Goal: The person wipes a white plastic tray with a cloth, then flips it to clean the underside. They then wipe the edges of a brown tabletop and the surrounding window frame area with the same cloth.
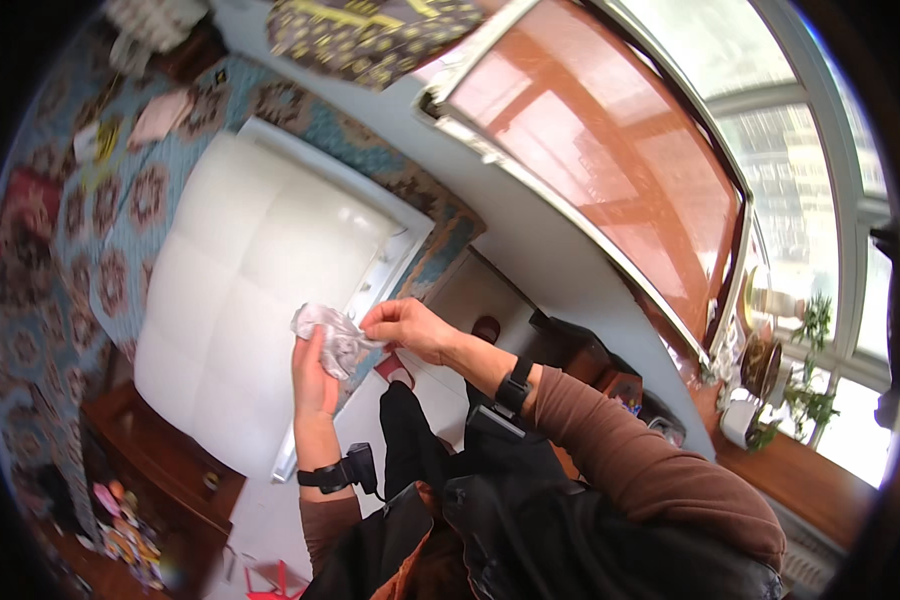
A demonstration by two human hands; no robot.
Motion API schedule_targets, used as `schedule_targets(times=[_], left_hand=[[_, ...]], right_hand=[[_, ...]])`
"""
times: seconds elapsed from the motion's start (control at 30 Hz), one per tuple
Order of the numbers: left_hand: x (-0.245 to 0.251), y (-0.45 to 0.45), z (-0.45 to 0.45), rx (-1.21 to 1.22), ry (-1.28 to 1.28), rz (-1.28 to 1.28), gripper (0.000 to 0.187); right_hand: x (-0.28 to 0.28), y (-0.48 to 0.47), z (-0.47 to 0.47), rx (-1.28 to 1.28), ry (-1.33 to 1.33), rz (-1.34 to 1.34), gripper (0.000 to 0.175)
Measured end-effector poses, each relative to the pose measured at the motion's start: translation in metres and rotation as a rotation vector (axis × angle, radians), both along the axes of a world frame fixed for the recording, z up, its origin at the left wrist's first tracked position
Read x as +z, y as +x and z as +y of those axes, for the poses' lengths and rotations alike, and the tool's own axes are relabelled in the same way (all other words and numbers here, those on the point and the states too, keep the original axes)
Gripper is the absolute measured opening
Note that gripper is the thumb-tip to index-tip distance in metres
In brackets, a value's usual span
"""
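Observation:
My left hand (316, 379) holds a crumpled, pale greyish-pink cloth (331, 337), its thumb laid over the front. With thumb and fingertips together, my right hand (411, 328) pinches the cloth's right-hand end. Behind and below the cloth is a large white panel (247, 247) with a bulging, padded-looking surface. A pale, flat frame (412, 236) runs along the panel's edge, with small fittings showing on it. Whether hands or cloth touch the panel cannot be told.
A blue patterned cover (150, 191) extends around the panel. A wooden drawer unit (157, 457) with small items stands at lower left. On the right, a reddish glossy panel (607, 157) in a white frame is near windows and potted plants (814, 390). Pale floor (427, 397) lies below me.

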State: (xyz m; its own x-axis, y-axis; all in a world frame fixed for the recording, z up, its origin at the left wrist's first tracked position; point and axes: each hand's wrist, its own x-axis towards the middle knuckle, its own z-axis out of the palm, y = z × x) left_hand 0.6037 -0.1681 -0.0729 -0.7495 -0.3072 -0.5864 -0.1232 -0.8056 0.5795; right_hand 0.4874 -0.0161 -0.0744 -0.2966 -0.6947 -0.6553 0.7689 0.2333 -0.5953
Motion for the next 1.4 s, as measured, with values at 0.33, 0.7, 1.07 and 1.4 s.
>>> schedule_targets(times=[0.33, 0.7, 1.07, 1.4], left_hand=[[0.068, -0.145, 0.122, -0.281, -0.814, -0.046, 0.025], [0.016, -0.219, 0.320, -0.658, -1.910, 0.223, 0.048], [0.028, -0.238, 0.278, -1.014, -2.134, 0.866, 0.041], [0.069, -0.285, 0.094, -1.054, -2.161, 0.201, 0.034]], right_hand=[[0.094, -0.040, 0.217, -0.355, 0.074, 0.439, 0.022], [0.056, -0.043, 0.439, -0.059, 1.068, 1.502, 0.062], [0.039, -0.041, 0.444, -0.091, 1.026, 1.481, 0.055], [0.041, -0.042, 0.443, -0.047, 1.043, 1.426, 0.061]])
